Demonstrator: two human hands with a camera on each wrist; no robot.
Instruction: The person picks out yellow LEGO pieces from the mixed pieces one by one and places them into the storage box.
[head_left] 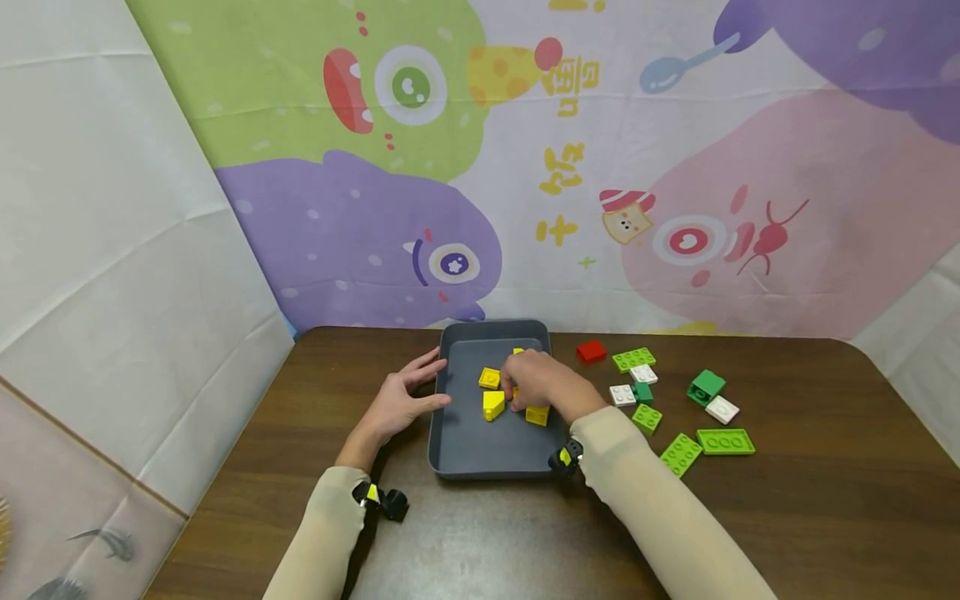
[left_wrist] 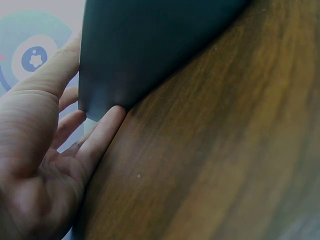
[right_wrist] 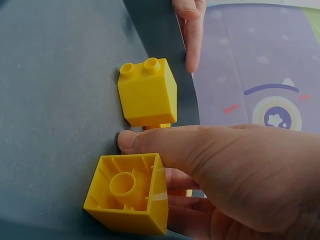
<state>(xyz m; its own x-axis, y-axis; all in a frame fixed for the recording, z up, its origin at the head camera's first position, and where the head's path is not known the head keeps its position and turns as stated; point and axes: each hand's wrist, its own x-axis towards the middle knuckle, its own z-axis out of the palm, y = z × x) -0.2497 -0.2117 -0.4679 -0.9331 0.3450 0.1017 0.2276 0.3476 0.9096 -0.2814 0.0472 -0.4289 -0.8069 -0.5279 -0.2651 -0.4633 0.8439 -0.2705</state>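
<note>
A dark grey tray [head_left: 468,462] lies on the table with several yellow toy bricks in it. My left hand [head_left: 397,406] rests against its left side, fingers fairly straight and touching the wall and rim. Inside the tray, my right hand [head_left: 542,381] reaches down with bent fingers and pinches a yellow brick, mostly hidden by the hand. A sloped yellow brick [right_wrist: 145,95] with two studs stands beside the thumb in the right wrist view. Near the fingers, another yellow brick [right_wrist: 127,192] shows its hollow underside. A flat yellow brick [head_left: 490,378] sits farther back.
Right of the tray lie a red brick [head_left: 591,352], a dark green brick [head_left: 707,387], white bricks [head_left: 722,409] and several lime green bricks [head_left: 681,454]. A printed cloth [head_left: 562,275] hangs behind the brown table [head_left: 825,500].
</note>
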